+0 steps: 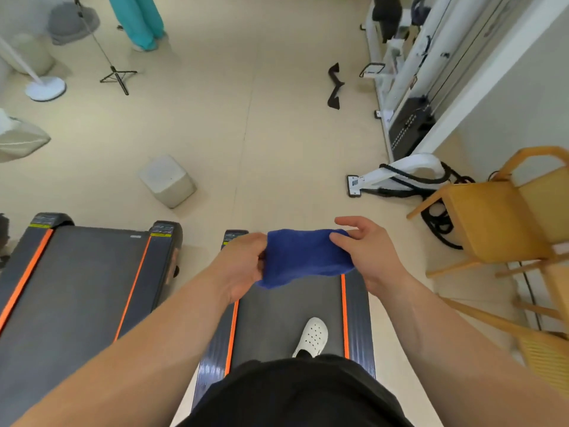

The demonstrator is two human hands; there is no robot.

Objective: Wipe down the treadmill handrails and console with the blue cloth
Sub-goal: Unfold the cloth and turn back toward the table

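The blue cloth (303, 257) is stretched between both hands, above the belt of the treadmill (286, 322) I stand on. My left hand (243, 265) grips its left end with closed fingers. My right hand (368, 252) pinches its right end between thumb and fingers. The treadmill deck is dark grey with orange stripes, and a white perforated shoe (311, 337) rests on the belt. No handrail or console is in view.
A second treadmill (77, 272) lies to the left. A wooden chair (505, 217) stands close on the right, with a white machine and black cables (409, 177) behind it. On the floor ahead sit a beige box (167, 180) and a tripod (117, 76). A person in teal trousers (140, 23) stands far back.
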